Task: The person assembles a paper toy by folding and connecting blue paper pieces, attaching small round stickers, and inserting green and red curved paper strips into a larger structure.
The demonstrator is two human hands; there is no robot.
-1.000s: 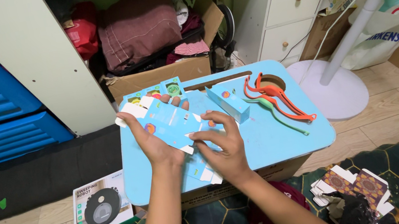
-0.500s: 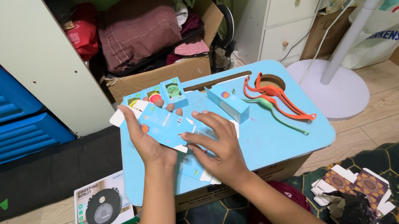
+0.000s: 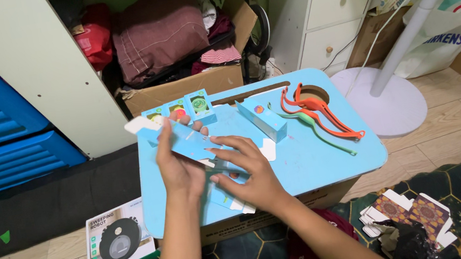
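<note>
Since the earlier frames, both hands had drawn slightly toward the near edge and the flat blue carton blank [image 3: 185, 140] had tipped, its white end flap pointing up and left. It was held just above the light blue table [image 3: 324, 160], over the left half of the top. The left hand [image 3: 177, 167] was closed on the blank from underneath, thumb on top and fingers curled round its edge. The right hand [image 3: 247, 171] lay flatter, fingers spread and pressing down on a second blue blank [image 3: 226, 196] whose white tabs poked out toward the table's near edge; it pinned that piece rather than gripped it.

Folding looked to be the work in hand, and it would go best by creasing along the printed score lines while the lower piece stayed pinned, so the tabs would not tear.

Just beyond the hands stood a folded blue box [image 3: 263, 118], and behind it a row of small upright cartons [image 3: 180, 110]. Orange and green straps [image 3: 319, 114] lay near the round hole in the table top. On the floor to the left sat a white box picturing a round black device [image 3: 117, 238].
</note>
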